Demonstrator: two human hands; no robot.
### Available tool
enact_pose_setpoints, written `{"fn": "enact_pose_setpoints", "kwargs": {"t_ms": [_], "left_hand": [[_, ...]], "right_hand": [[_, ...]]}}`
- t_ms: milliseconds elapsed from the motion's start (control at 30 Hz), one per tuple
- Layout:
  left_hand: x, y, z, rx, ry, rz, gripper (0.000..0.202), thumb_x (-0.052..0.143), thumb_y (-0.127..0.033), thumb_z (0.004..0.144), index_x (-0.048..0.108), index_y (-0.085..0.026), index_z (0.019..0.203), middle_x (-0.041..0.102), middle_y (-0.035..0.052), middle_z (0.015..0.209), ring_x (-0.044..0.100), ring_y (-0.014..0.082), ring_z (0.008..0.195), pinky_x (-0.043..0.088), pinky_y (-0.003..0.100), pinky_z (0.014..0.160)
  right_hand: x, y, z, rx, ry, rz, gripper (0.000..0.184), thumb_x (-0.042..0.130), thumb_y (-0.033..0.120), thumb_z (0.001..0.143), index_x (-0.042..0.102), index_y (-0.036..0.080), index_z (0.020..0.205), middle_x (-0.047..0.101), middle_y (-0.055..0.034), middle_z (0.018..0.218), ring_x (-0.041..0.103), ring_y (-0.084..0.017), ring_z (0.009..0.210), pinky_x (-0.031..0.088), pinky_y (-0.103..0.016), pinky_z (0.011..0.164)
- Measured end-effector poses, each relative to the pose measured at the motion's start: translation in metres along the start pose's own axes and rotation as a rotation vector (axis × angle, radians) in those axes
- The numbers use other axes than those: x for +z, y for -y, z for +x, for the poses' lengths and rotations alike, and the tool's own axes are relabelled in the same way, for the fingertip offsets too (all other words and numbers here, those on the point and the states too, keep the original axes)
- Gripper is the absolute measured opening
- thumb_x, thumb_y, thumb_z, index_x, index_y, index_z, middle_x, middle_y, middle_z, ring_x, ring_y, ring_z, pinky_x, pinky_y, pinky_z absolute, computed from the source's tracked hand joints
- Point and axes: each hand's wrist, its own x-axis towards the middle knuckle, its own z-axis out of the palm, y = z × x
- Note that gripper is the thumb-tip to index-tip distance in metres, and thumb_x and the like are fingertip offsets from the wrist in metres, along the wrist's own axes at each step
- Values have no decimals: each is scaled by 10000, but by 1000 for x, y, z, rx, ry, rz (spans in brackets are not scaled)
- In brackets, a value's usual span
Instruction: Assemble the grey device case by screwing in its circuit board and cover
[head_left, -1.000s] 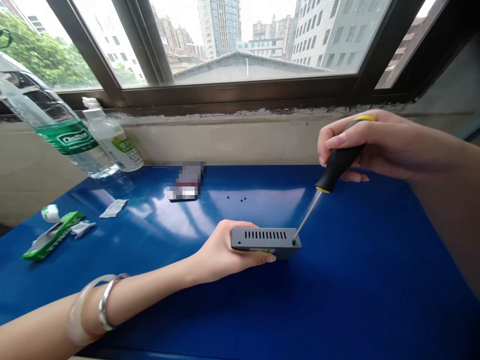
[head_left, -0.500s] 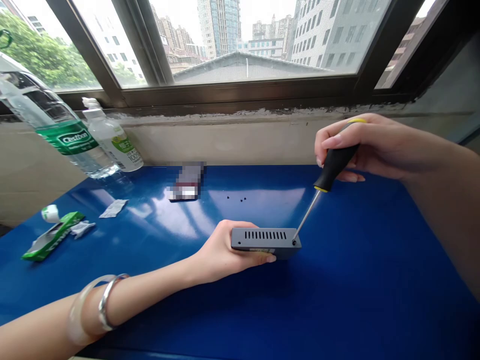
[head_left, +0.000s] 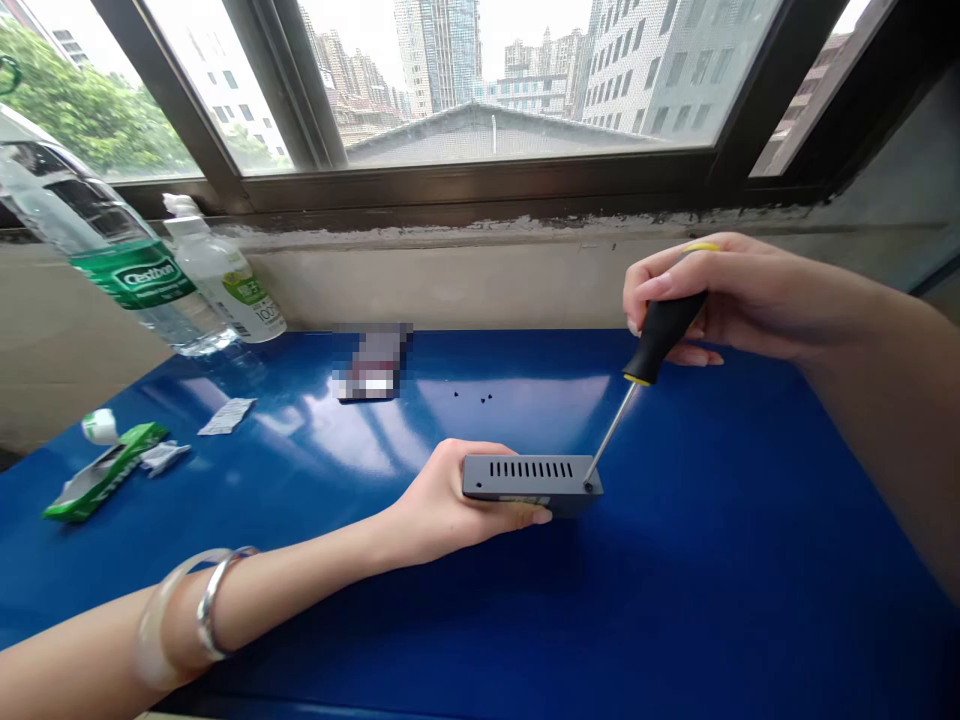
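My left hand [head_left: 457, 500] is shut around a grey metal box [head_left: 525, 485] with a row of vent slots along its side, and the box rests on the blue tabletop. My right hand [head_left: 697, 300] grips a screwdriver [head_left: 664, 335] with a black handle and yellow ends. Its thin steel shaft slants down, and the tip sits in a small hole near the box's right end. Behind the box lie several tiny black screws [head_left: 472, 397]. The underside of the box is hidden.
The glossy blue table [head_left: 712, 560] ends at a concrete sill under a window. At the left lie two plastic bottles [head_left: 142, 270], a green torn carton [head_left: 101, 475] and paper scraps [head_left: 227, 416]. A pixelated object [head_left: 371, 362] sits at the back.
My right hand and the screwdriver handle have shifted left and slightly down, and the yellow end cap shows less. The tip stays at the hole, and the box and left hand stay put.
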Motion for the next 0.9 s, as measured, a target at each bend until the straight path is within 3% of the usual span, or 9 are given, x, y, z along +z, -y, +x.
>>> {"fn": "enact_pose_setpoints", "kwargs": {"t_ms": [900], "left_hand": [[0, 0, 0, -2, -4, -7, 289, 777, -286, 679, 687, -104, 884, 694, 20, 740, 564, 90, 605, 425, 155, 525]], "right_hand": [[0, 5, -2, -47, 9, -76, 217, 485, 183, 837, 630, 127, 685, 531, -5, 592, 507, -63, 420, 399, -152, 346]]}}
